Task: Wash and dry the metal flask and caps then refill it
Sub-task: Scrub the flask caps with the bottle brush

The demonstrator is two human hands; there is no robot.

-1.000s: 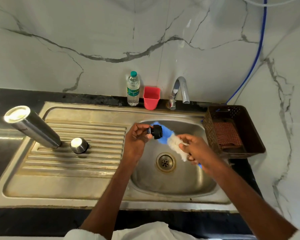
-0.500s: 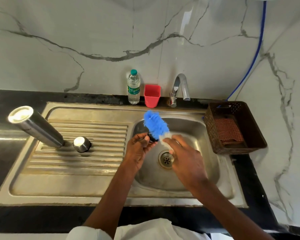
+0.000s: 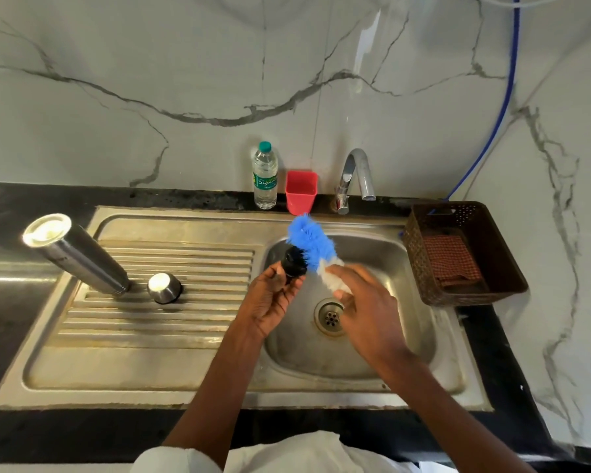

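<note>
Over the sink basin (image 3: 382, 367), my left hand (image 3: 273, 302) pinches a small black inner cap (image 3: 292, 262). My right hand (image 3: 369, 305) grips the handle of a bottle brush (image 3: 313, 244); its blue and white bristles point up and left and press against the cap. The metal flask (image 3: 77, 256) stands mouth down on the ribbed drainboard (image 3: 171, 322) at the left. A round steel outer cap (image 3: 164, 287) sits next to it.
A plastic water bottle (image 3: 265, 175) and a red cup (image 3: 301, 192) stand behind the sink by the tap (image 3: 357, 177). A brown basket (image 3: 492, 278) holding a checked cloth (image 3: 451, 259) sits on the black counter at the right.
The brush has swung from lying across the basin to pointing up and left over the cap. My right hand has shifted towards the drain. My left hand keeps holding the cap.
</note>
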